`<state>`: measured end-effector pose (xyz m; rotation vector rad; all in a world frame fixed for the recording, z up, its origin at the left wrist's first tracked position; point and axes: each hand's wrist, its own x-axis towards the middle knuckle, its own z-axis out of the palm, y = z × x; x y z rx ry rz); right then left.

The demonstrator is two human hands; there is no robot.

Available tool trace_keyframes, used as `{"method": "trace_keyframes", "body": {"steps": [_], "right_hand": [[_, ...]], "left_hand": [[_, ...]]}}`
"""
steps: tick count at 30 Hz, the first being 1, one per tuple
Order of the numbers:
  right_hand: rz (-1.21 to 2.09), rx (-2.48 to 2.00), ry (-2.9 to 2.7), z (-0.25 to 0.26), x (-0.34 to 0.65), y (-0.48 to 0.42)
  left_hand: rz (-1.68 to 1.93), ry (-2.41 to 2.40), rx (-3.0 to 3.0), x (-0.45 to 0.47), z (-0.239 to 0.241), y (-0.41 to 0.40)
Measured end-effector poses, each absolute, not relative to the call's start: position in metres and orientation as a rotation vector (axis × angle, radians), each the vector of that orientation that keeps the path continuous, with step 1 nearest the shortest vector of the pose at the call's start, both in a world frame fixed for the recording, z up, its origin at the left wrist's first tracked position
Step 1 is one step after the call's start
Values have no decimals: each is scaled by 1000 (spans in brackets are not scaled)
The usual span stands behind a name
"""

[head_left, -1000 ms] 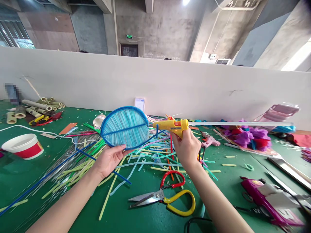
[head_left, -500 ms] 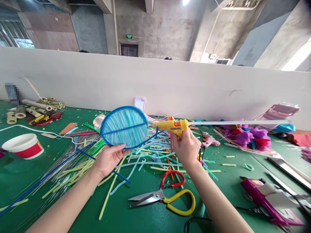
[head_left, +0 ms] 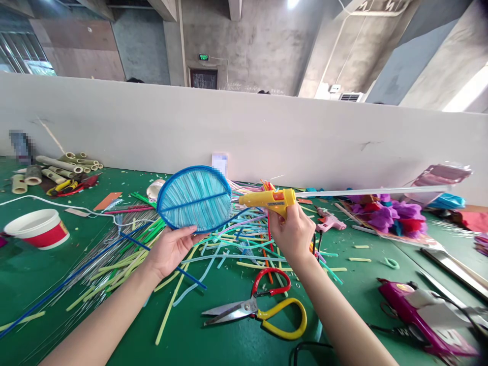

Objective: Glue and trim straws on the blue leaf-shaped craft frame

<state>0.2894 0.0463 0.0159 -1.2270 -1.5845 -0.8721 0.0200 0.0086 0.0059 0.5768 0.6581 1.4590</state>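
My left hand (head_left: pixel 173 249) grips the lower edge of a blue leaf-shaped piece (head_left: pixel 194 201), thumb on its front. It has a dark blue fuzzy rim, a midrib and pale blue strands filling it. A thin blue stem runs off its right end. My right hand (head_left: pixel 292 231) is wrapped round the handle of a yellow hot glue gun (head_left: pixel 269 199). A long clear glue stick (head_left: pixel 373 192) sticks out of its back. The nozzle points left, close to the leaf piece's right end; whether they touch I cannot tell. Scissors (head_left: pixel 251 307) with red and yellow handles lie below, between my forearms.
Loose pipe cleaners (head_left: pixel 125 264) and wires cover the green table. A paper cup (head_left: pixel 38 229) and bamboo pieces (head_left: pixel 68 165) stand left. To the right are a pink glue gun (head_left: pixel 330 221), purple flowers (head_left: pixel 392 216) and a magenta device (head_left: pixel 423 315). A white partition (head_left: pixel 267 132) rises behind.
The small dark blue bit that hung just under the glue gun's nozzle no longer shows there. Both hands and the leaf piece have barely moved.
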Motion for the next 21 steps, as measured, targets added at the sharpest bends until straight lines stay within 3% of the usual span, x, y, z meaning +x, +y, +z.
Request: {"method": "trace_keyframes", "body": {"steps": [10,21], "right_hand": [[-845,-1251,-1551,16,286,47],[-268,-1298,-1227,32,285,46]], "left_hand": [[1464,656,533,20,6,10],[1495,638,457,16,7,14]]}}
